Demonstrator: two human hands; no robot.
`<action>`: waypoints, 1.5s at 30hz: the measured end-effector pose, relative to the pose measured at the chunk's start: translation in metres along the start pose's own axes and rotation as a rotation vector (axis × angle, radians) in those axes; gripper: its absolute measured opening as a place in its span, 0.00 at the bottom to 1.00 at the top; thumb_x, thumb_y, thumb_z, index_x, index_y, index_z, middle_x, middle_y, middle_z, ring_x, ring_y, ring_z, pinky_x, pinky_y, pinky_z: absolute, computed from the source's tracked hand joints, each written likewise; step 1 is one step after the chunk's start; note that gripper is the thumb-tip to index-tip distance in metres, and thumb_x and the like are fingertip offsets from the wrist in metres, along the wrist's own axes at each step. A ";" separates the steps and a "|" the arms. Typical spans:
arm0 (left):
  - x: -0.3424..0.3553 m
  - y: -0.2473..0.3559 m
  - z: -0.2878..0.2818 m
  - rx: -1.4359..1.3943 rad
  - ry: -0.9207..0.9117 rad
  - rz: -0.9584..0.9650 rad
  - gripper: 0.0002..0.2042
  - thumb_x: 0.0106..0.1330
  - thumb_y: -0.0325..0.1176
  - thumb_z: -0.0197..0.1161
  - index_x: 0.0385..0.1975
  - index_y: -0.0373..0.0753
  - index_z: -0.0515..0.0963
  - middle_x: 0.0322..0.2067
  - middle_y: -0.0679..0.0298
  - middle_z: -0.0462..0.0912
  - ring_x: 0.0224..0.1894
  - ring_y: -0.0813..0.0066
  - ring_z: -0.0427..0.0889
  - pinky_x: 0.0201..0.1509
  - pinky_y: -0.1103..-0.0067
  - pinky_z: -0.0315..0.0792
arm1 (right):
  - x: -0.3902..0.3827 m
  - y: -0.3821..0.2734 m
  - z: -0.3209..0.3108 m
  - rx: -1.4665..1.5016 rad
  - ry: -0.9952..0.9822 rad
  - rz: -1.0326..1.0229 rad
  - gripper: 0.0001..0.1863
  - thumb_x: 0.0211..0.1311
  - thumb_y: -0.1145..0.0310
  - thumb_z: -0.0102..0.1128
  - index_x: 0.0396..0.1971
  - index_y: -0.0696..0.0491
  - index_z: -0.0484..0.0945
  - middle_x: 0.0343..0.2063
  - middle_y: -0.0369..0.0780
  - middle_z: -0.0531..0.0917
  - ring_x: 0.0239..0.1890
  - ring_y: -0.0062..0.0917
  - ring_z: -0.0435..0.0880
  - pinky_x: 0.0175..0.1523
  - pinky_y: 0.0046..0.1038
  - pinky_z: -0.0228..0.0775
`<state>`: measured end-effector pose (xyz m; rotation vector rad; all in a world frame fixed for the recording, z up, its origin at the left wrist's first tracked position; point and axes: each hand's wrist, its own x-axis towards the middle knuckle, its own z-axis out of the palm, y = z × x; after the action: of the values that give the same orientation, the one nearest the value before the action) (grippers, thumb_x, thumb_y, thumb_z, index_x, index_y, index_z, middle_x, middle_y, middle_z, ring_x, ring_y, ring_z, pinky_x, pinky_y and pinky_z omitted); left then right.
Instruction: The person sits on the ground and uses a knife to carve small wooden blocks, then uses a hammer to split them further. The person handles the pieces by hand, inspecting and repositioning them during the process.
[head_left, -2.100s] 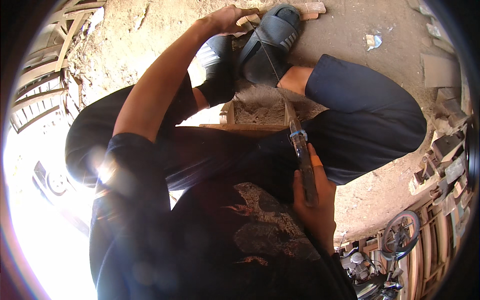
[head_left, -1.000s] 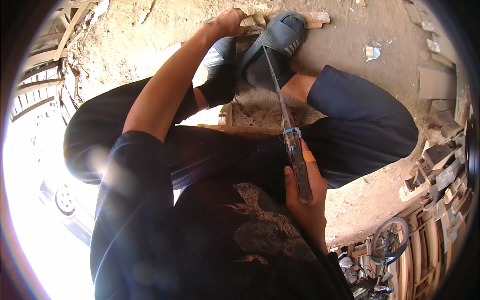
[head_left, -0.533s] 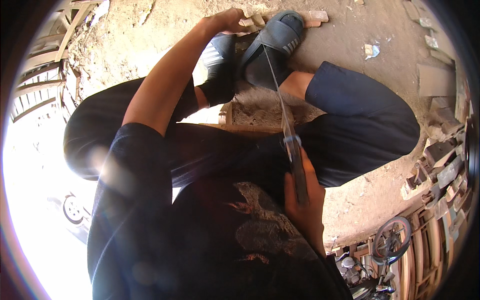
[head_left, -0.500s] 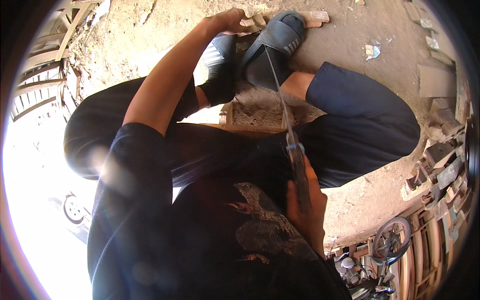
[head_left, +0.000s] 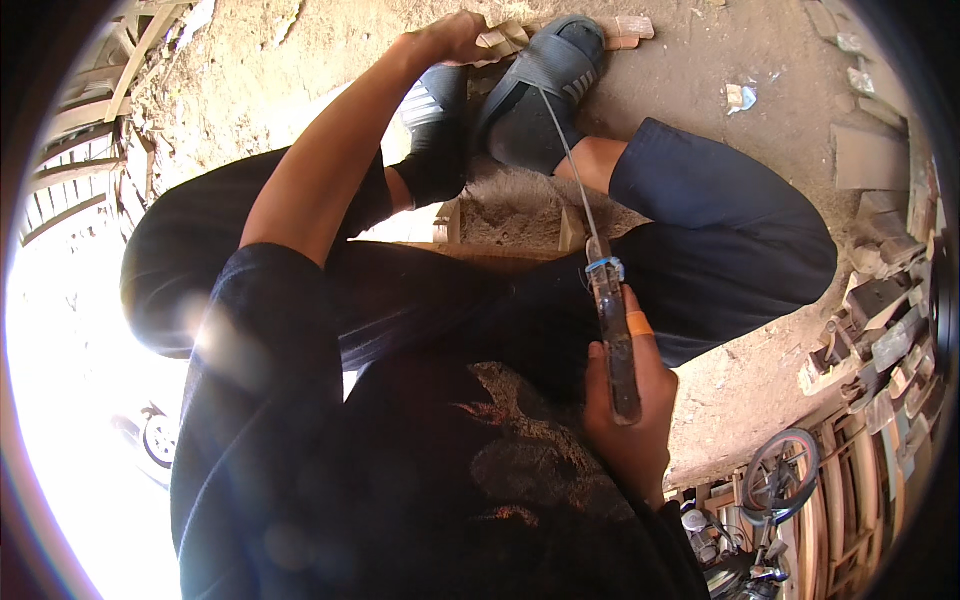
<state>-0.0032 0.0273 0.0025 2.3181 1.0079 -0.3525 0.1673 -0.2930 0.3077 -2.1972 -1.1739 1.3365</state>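
Up at the far side, my left hand (head_left: 458, 38) is closed on the end of a short wood piece (head_left: 505, 39). The front of a dark sandal (head_left: 560, 60) on my right foot presses on the wood, and a strip comes out on its other side. My right hand (head_left: 637, 400), with an orange band on one finger, is wrapped round the dark worn handle of a long thin-bladed tool (head_left: 612, 335). Blue cord is tied where blade meets handle. The blade shows edge-on, so its exact kind is unclear; it points up toward the sandal.
I sit on a low wooden seat (head_left: 470, 252) with legs bent outward. Wood offcuts (head_left: 885, 330) are heaped at the right, near a parked motorbike (head_left: 780, 480). A crumpled wrapper (head_left: 741, 97) lies on the dirt floor. Slatted timber (head_left: 80, 170) stands at the left.
My right hand has moved slightly right and back toward me with the tool, so the blade tip has drawn away from the wood. My left hand keeps its hold on the wood.
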 end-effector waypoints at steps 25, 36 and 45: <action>-0.001 -0.054 -0.143 0.017 0.134 -0.041 0.21 0.67 0.47 0.57 0.56 0.45 0.74 0.44 0.52 0.82 0.43 0.57 0.82 0.45 0.68 0.74 | -0.003 0.012 -0.088 0.804 0.238 -0.177 0.27 0.72 0.64 0.42 0.65 0.64 0.55 0.11 0.28 0.57 0.09 0.10 0.55 0.14 0.15 0.54; -0.122 0.101 -0.261 0.479 0.296 0.289 0.20 0.58 0.48 0.59 0.36 0.34 0.75 0.32 0.53 0.81 0.37 0.53 0.81 0.41 0.65 0.75 | 0.263 0.060 -0.051 -0.291 0.817 -0.298 0.22 0.63 0.65 0.55 0.56 0.55 0.72 0.21 0.53 0.81 0.28 0.44 0.85 0.31 0.42 0.73; -0.192 0.142 -0.254 0.407 0.376 0.316 0.26 0.51 0.56 0.67 0.35 0.38 0.72 0.25 0.57 0.77 0.32 0.54 0.81 0.34 0.65 0.74 | 0.333 0.122 -0.001 -0.671 0.336 -0.154 0.38 0.57 0.73 0.57 0.67 0.52 0.49 0.34 0.54 0.83 0.39 0.48 0.83 0.44 0.45 0.75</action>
<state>-0.0266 -0.0081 0.3481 2.9384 0.7636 0.0146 0.3030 -0.1088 0.0365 -2.5472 -1.7809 0.5076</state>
